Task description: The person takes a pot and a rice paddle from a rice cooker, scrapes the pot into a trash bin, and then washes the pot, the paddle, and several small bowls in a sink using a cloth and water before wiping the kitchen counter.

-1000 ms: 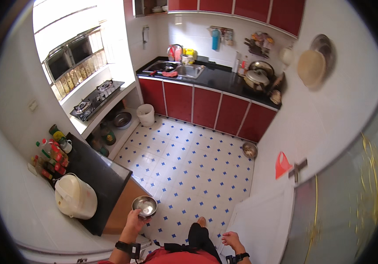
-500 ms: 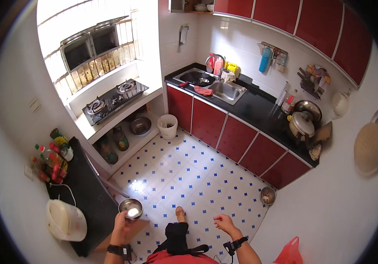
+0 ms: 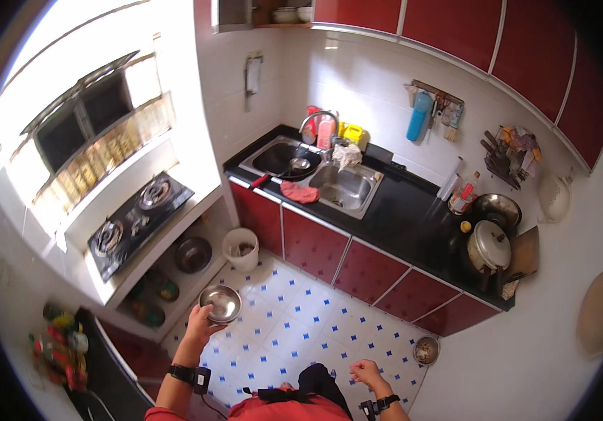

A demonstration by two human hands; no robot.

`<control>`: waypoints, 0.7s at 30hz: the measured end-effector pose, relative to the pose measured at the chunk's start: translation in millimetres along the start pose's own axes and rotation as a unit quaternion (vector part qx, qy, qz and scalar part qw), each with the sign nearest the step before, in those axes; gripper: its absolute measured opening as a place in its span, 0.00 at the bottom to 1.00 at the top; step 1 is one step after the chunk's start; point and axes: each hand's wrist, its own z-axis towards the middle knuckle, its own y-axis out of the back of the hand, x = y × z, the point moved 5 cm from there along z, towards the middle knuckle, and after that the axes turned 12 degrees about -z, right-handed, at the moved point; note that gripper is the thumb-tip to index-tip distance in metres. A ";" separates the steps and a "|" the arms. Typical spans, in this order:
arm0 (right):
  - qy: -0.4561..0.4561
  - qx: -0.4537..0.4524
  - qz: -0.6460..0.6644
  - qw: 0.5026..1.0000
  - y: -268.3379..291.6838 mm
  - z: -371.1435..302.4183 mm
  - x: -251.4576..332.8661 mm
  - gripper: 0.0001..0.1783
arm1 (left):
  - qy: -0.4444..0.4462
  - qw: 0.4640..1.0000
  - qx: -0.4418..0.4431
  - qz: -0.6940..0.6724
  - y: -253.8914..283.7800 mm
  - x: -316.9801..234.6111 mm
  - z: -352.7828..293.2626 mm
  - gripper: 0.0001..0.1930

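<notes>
You are mid-carry: left hand [image 3: 200,324] clamped on the steel bowl [image 3: 220,303], right hand [image 3: 363,370] loosely curled, empty; next, keep it level toward the sink [image 3: 343,186].

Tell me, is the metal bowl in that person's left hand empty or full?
Empty, as far as shows: the steel bowl, held near level by the left hand, shows only bare shiny metal inside. A thin film or residue is too small to tell.

Silver steel bowl [image 3: 220,303]. White floor [image 3: 315,330] patterned with small blue diamonds. Dark red cabinet doors [image 3: 315,242]. Black counter [image 3: 407,217]. White bucket [image 3: 240,249]. Pink-red cloth [image 3: 299,191] by the sink.
</notes>
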 end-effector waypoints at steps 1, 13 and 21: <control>0.004 -0.003 0.029 1.000 8.2 18.7 12.8 0.09 | -0.009 0.999 0.019 0.023 -26.2 -11.1 27.5 0.15; 0.021 -0.016 0.038 0.999 123.1 317.0 229.4 0.09 | 0.051 0.996 0.040 0.053 -202.1 -79.4 323.8 0.16; 0.278 0.005 -0.009 0.960 188.1 422.8 520.2 0.10 | -0.023 0.996 0.053 0.069 -295.1 -209.1 491.0 0.17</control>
